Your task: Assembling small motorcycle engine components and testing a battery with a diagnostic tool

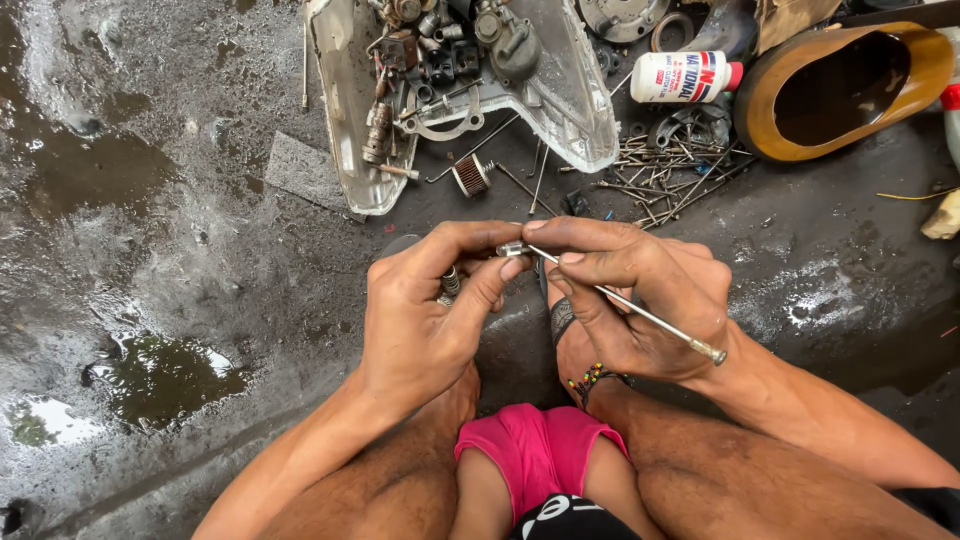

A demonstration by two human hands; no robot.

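Below, seen from the head view: left hand (420, 320) curled around a small metal part (450, 281), thumb and forefinger pinched at the tip of a thin rod (615, 296); right hand (640, 300) clenched on the same rod, forefinger and thumb pressing near its front end, shaft running slantwise back across the palm and ending in a small brass-coloured head just past the wrist; both hands touching at the fingertips, held above wet, dark floor (160, 250), between bare knees; beaded string (592, 380) showing under the right hand, pink cloth (540, 445) lower down between the legs.

Further off on the floor, well apart from the hands: pale plastic tray (575, 110) filled with greasy engine bits and springs; small ribbed filter (470, 175) lying just beside the tray's lower edge; loose heap of spokes (670, 170) to the right of the tray; white bottle (685, 77) with red cap lying on its side above the heap; brown tub (770, 110) tilted at the far right, dark inside; flat grey pad (305, 172) left of the tray; puddle (160, 375) in the floor at lower left, reflecting light; exact kind of the small part in the left hand not clear, mostly hidden by fingers.
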